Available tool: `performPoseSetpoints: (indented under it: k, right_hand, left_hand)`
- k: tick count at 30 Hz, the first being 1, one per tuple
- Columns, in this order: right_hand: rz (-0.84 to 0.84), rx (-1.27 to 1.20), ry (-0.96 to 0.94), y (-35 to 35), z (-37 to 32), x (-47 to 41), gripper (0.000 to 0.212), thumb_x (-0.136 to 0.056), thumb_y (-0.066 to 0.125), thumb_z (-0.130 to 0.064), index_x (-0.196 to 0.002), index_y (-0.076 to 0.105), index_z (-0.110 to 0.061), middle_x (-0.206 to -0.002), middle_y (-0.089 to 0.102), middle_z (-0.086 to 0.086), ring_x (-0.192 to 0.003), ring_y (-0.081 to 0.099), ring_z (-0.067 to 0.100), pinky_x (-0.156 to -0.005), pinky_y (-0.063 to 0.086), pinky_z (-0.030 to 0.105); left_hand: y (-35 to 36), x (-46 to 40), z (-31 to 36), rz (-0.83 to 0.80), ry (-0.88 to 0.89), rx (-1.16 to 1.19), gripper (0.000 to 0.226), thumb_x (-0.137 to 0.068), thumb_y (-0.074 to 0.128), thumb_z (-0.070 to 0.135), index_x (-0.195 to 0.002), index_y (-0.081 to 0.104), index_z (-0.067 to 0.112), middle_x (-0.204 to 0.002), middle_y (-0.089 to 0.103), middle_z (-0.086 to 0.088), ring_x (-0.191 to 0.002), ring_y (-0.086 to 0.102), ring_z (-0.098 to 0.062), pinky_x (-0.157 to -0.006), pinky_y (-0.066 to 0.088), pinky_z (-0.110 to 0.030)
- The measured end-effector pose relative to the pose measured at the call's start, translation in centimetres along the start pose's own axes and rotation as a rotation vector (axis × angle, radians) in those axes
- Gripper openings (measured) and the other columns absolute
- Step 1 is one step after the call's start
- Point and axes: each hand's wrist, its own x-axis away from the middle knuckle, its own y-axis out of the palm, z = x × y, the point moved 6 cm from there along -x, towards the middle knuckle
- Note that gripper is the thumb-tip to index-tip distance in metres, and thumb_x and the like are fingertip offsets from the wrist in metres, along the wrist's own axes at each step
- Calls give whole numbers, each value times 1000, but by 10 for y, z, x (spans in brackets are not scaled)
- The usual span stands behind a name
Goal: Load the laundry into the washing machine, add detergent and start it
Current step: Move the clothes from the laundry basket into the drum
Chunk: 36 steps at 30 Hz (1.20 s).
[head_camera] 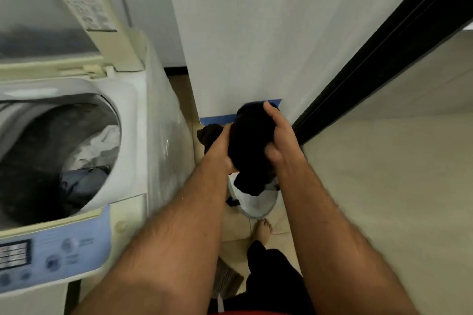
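A top-loading washing machine [122, 135] stands at the left with its lid [76, 7] raised. White and dark blue laundry [94, 158] lies in its drum. To the right of the machine, both hands hold up a bundle of black clothing [249, 140] above a pale laundry basket [258, 203] on the floor. My left hand [221, 146] grips the bundle's left side. My right hand [277, 135] grips its right side, fingers curled over the top. The control panel [53, 256] with round buttons faces me at the lower left.
A white wall or cabinet side [256, 33] with blue tape [225, 117] at its foot rises behind the basket. A black door frame [384, 46] runs diagonally at the right. My bare foot [263, 230] stands on the tiled floor near a floor drain [225, 279].
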Motion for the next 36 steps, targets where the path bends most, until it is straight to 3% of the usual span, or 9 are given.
performPoseSetpoints:
  k: [6,10,14,17,21,26,31,33,36]
  right_hand:
    - [106,215,-370,53,-66,66,19,-86,60,-10,-104,63,-3,-104,68,20,-100,67,36,-91,55,48]
    - [129,554,-709,83,-102,111,28,-87,69,-35,-109,67,-19,-109,72,4,-101,69,17,-84,58,31]
    - [115,1050,-743,98,-108,125,59,-65,77,-69,-113,63,-38,-119,65,2,-117,59,23,-99,50,46]
    - [-34,889,-640,113,-103,138,57,-72,85,-40,-122,59,-34,-120,66,1,-115,63,19,-98,53,41]
    - [-80,638,-795,133,-116,159,41,-75,70,-1,-114,65,-10,-106,71,16,-103,69,30,-92,55,53]
    - [19,426,-827,144,-116,171,42,-69,67,0,-109,67,-12,-103,72,13,-98,70,31,-86,58,51]
    - [38,356,-845,150,-126,192,40,-74,61,6,-111,62,-11,-105,70,11,-97,69,27,-83,59,42]
    - [-64,372,-865,160,-128,206,37,-74,61,5,-107,65,-11,-104,70,14,-94,68,28,-85,56,45]
    - [-196,295,-848,182,-126,226,29,-74,59,2,-100,65,-8,-94,67,17,-87,65,30,-78,55,43]
  left_hand:
    - [43,92,45,-152,235,-45,42,-99,46,29,-133,55,6,-117,65,-14,-119,58,-31,-95,50,-37]
    - [63,135,72,-211,361,-195,32,-92,58,27,-116,67,7,-111,68,-22,-108,64,-36,-91,55,-42]
    - [81,172,88,-285,418,-201,24,-91,59,24,-99,72,6,-102,69,-20,-101,65,-36,-98,49,-48]
    - [94,195,87,-399,469,-252,37,-90,53,32,-108,71,5,-115,66,-22,-110,61,-38,-102,46,-48]
    - [100,226,98,-457,524,-258,54,-91,48,52,-117,68,10,-114,69,-15,-106,66,-30,-96,52,-42]
    - [86,267,119,-379,732,-542,67,-88,40,70,-124,62,18,-117,69,-10,-101,69,-21,-88,57,-44]
    - [16,282,142,-10,923,-410,61,-94,37,63,-122,60,13,-126,59,-10,-98,66,-24,-76,59,-40]
    - [-10,279,141,87,845,-416,73,-89,36,72,-133,52,16,-139,50,-8,-111,57,-27,-79,56,-45]
    - [-27,270,113,9,558,-308,100,-73,34,88,-150,30,25,-156,25,-12,-135,35,-43,-87,45,-66]
